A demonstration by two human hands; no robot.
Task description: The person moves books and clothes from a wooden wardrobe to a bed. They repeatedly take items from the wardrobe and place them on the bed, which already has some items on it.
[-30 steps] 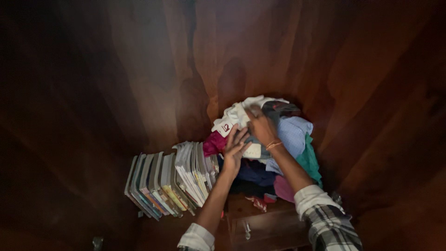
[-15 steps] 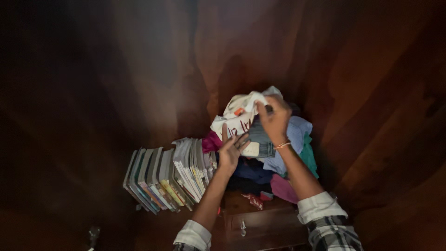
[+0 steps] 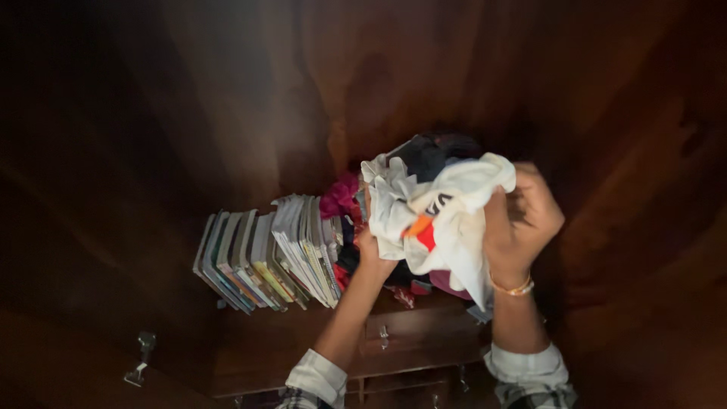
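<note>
Both hands clutch a crumpled white garment (image 3: 443, 216) held up in front of the clothes pile (image 3: 344, 201) – right hand (image 3: 522, 223) clenched on its right edge, left hand (image 3: 371, 246) gripping underneath, just right of the row of books (image 3: 265, 257)

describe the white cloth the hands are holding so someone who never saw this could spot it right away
Inside the dark wooden cupboard, look right of the row of books standing on the shelf. There both hands, left hand and right hand, hold up a crumpled white cloth in front of a pile of clothes. It is the only white piece, with an orange and red patch.
</note>
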